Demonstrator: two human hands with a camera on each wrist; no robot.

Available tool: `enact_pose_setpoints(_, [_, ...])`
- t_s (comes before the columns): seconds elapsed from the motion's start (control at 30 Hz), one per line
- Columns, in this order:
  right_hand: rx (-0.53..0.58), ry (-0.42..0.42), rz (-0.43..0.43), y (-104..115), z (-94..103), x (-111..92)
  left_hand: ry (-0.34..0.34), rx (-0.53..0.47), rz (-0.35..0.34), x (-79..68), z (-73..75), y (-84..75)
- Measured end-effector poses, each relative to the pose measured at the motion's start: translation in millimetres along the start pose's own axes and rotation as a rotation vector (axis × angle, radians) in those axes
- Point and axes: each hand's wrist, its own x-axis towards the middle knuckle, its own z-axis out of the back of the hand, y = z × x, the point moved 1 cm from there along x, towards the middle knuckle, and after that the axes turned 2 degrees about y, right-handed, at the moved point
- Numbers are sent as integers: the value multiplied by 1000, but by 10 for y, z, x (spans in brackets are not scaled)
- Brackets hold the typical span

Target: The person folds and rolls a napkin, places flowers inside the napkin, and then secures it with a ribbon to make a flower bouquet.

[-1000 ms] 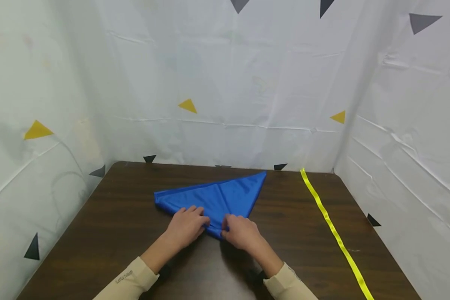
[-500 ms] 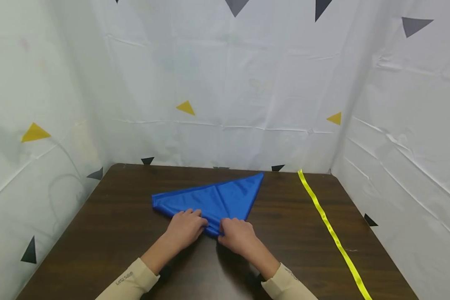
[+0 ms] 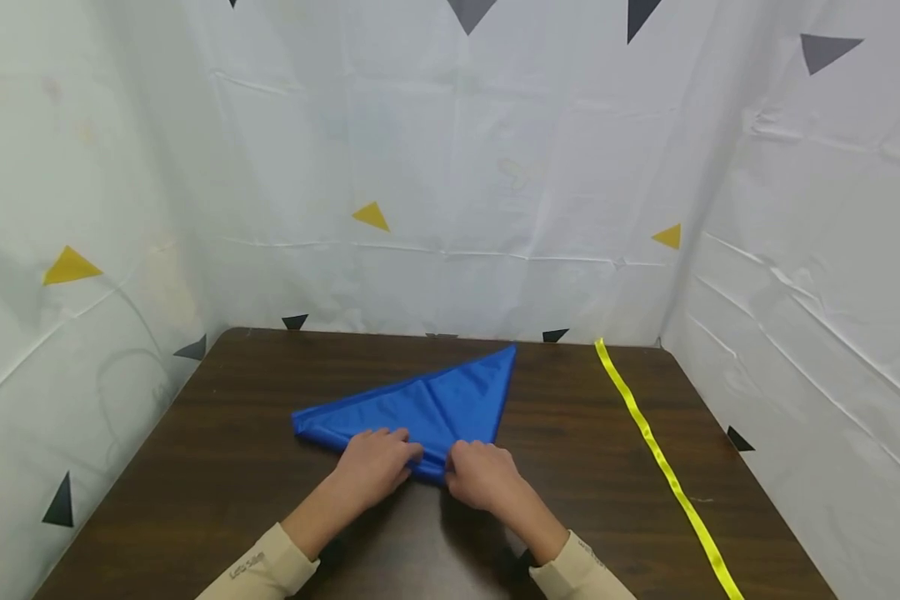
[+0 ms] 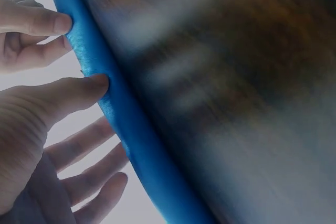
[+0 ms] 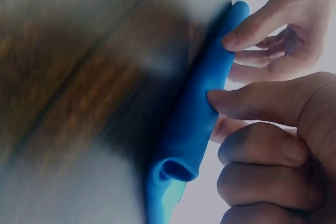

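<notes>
A shiny blue cloth [image 3: 457, 396] lies on the table as a rough triangle, one point toward the far side. Its near edge is turned into a roll, which shows closely in the left wrist view as a smooth blue tube [image 4: 139, 124]. My left hand [image 3: 375, 468] pinches this roll, thumb on the near side and fingers behind it. Just to its right, my right hand [image 3: 486, 477] pinches the same roll between thumb and forefinger, the other fingers curled in. The right wrist view shows the roll's open, hollow end [image 5: 178, 170] below the right thumb.
A long yellow ribbon [image 3: 648, 429] runs down the right side of the dark wooden table [image 3: 217, 483]. White sheeting [image 3: 450, 167] with grey, black and yellow triangles encloses the table at the back and both sides.
The cloth has shifted a little to the left and toward me, its left corner coming nearer. Both hands keep to the rolled edge, the right one regripping slightly. The camera has tilted slightly.
</notes>
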Motion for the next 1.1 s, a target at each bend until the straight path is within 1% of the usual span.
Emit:
enact_pose_setpoints(0.13, [33,-20,3,-56,1,-11,29,12,29,26,-39,-3])
enact_pose_setpoints(0.27, [49,-48,5,-84,-26,-18,52,-15,59,34,-67,0])
enact_pose_setpoints(0.4, [-3,-54,10,-72,-59,-5,54,-46,76,44,-76,-9])
enact_pose_setpoints(0.6, [-77,-52,7,-23,-86,4,29,-53,71,39,-60,-28])
enact_pose_setpoints(0.77, [-120,-79,22,0,-72,-20,-1,-46,37,-3,-70,-42])
enact_pose_setpoints(0.9, [-122,-45,21,-9,-25,-29,-12,-32,22,-17,-51,-62])
enact_pose_setpoints(1.1, [-95,22,35,-44,17,-34,26,-37,36,-35,1,-118])
